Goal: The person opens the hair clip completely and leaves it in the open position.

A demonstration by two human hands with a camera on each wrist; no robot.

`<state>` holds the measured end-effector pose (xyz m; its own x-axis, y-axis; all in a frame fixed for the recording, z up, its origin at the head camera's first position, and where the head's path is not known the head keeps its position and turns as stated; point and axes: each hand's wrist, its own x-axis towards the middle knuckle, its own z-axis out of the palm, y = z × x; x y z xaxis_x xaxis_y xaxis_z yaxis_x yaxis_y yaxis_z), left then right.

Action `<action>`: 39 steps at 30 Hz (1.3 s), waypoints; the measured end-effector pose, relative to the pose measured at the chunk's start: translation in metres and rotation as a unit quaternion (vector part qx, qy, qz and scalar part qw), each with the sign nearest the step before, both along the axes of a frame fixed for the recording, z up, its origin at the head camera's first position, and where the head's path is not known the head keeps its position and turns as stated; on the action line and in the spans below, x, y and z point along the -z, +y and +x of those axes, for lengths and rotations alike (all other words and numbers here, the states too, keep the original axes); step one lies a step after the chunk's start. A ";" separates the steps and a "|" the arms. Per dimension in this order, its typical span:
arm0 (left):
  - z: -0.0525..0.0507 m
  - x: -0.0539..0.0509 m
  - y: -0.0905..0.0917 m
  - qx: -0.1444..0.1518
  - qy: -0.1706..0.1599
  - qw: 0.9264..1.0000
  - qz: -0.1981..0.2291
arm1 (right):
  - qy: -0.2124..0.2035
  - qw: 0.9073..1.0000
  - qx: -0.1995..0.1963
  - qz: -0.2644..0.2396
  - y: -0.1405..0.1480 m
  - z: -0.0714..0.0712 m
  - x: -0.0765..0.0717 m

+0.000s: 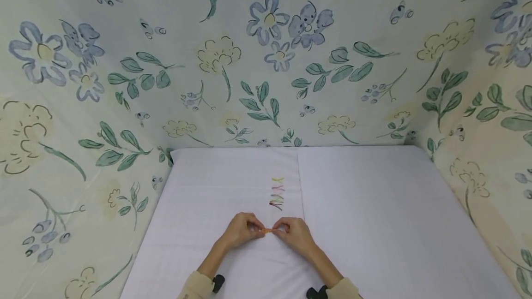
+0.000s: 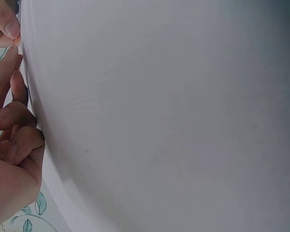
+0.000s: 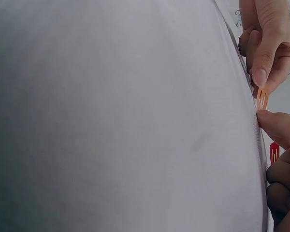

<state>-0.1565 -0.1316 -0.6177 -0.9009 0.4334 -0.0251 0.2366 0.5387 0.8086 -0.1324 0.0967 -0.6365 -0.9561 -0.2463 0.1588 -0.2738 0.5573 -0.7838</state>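
Note:
An orange snap hair clip (image 3: 262,98) is held between both hands, low over the white surface near its front. My left hand (image 1: 241,230) pinches one end with thumb and fingertips. At the other end, the right hand (image 1: 297,234) pinches it the same way. Just beyond the hands lies a dark red hair clip (image 1: 275,205), spread in a V; in the right wrist view a red clip (image 3: 274,152) shows beside the right hand. In the left wrist view only a sliver of orange clip (image 2: 18,40) appears between the fingertips.
Behind the dark red clip, a column of several clips runs away from me, with a pink clip (image 1: 277,188) and a yellow clip (image 1: 277,180) at the far end. A white cloth (image 1: 365,206) covers the table. Floral fabric (image 1: 266,105) surrounds it on three sides.

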 end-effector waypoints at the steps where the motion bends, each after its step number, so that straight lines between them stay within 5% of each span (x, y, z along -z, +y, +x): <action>1: 0.000 0.000 0.000 -0.001 -0.002 1.000 0.001 | -0.001 1.000 0.000 0.000 0.000 0.000 0.000; 21: 0.000 -0.002 0.001 -0.034 0.038 0.999 0.002 | -0.016 1.000 0.007 0.003 -0.001 0.002 -0.004; 39: -0.002 -0.009 0.001 -0.013 0.016 0.994 0.106 | -0.072 0.991 0.000 -0.113 0.004 -0.001 -0.009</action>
